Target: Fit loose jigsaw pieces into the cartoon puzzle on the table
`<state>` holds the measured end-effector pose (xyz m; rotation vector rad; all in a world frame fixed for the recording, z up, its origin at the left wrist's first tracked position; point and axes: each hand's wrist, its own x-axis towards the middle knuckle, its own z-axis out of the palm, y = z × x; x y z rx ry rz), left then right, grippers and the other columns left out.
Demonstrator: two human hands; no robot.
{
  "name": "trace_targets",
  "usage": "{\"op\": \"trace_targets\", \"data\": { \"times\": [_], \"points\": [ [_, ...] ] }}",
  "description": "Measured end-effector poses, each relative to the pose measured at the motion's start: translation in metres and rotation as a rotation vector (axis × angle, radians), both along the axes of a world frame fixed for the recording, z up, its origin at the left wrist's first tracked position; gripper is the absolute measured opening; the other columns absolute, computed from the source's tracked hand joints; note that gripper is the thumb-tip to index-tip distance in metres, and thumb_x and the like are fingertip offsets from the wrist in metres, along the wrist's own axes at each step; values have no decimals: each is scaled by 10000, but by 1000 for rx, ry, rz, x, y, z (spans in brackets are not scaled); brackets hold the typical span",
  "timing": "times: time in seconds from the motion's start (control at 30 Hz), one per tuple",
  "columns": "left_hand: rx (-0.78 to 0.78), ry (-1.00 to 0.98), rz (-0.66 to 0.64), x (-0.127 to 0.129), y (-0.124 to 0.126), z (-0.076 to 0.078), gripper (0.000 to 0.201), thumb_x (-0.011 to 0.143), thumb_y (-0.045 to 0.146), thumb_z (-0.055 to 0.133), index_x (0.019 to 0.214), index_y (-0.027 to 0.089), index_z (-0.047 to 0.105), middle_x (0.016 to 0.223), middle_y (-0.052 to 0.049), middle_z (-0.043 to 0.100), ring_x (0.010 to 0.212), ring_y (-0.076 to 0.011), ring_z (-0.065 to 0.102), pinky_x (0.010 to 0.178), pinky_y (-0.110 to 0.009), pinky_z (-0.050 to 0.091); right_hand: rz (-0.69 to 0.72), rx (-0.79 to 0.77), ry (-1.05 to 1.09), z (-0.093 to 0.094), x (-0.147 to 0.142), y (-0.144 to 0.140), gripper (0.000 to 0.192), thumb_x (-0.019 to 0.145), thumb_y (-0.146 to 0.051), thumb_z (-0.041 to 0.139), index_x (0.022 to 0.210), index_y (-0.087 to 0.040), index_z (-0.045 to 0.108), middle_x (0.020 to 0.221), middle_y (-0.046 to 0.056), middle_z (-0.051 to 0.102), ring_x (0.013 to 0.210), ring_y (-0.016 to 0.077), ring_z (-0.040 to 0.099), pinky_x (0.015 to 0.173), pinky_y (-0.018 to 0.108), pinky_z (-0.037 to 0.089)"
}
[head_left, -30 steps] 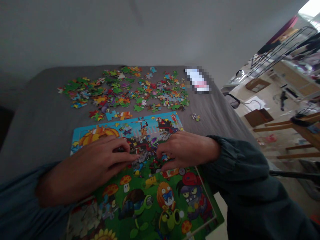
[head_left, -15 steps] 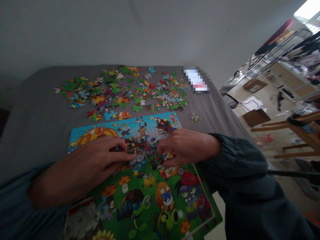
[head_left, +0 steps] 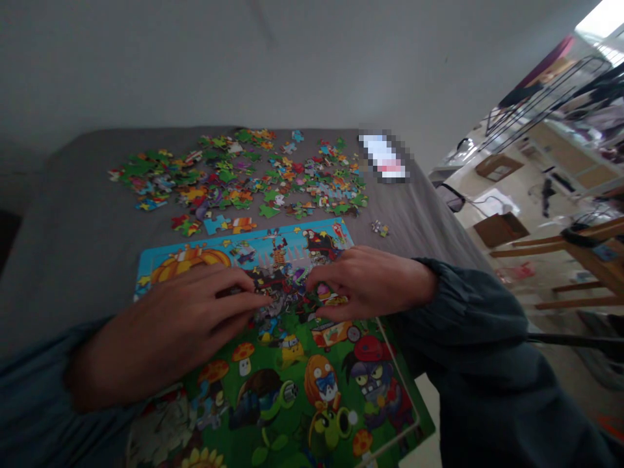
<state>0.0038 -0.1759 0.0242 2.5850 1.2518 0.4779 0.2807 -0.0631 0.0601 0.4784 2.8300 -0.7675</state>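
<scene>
A: While both hands sit on the puzzle, what's each doing?

B: Left hand [head_left: 195, 312] lies flat, fingers stretched, pressing pieces near the middle of the jigsaw board [head_left: 302, 390]. Right hand [head_left: 363, 283] is curled, fingertips [head_left: 316, 286] pinching at a small piece; can't tell if it's gripped or just pushed down.

A: How far along?

B: Judging by the pic, the board looks mostly filled w/ printed scene, but that may be a guide picture, so can't tell how much is done. Plenty left: a big scatter of loose pieces [head_left: 244, 175] on the grey worktop [head_left: 73, 221] beyond the board, plus one stray piece [head_left: 379, 227] at its right.

A: Any containers?

B: None seen. Only the board's raised frame holds pieces.
</scene>
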Motion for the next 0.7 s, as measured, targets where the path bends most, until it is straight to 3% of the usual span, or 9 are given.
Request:
{"op": "trace_targets", "data": {
  "times": [0.17,0.37,0.5,0.6,0.7],
  "points": [
    [77,79,-66,16,-8,-2,407,1134,381,367,1215,309,759,942,-34,704,828,-210,661,716,-338,521,121,5,22,-1,0,-3,327,1033,-418,624,1261,-251,788,758,15,746,674,144,625,599,275,319],
    [203,266,-57,26,-18,-8,387,1110,329,388,1217,292,758,983,-65,711,867,-274,658,747,-424,514,140,189,-34,-1,1,-13,336,1055,-435,596,1273,-264,785,743,29,755,600,143,576,563,301,251],
    [259,240,-32,23,-14,3,408,1118,303,360,1122,267,767,940,-55,709,850,-260,643,741,-414,498,197,227,53,-7,-3,-11,322,1073,-404,566,1173,-214,806,791,46,738,693,168,626,623,298,370],
    [272,158,111,7,-4,13,393,1122,368,384,1183,251,754,997,-61,714,911,-258,647,810,-412,519,230,227,234,-18,-7,-4,317,1053,-382,618,1238,-175,771,1036,103,746,927,211,676,819,342,500],
    [261,140,315,-12,4,16,380,1104,407,439,1260,228,736,1103,-83,710,1037,-279,638,956,-463,527,198,199,285,-28,-9,0,525,1012,-448,692,1415,-113,656,1208,161,709,1077,257,673,955,405,533]
  ]
}}
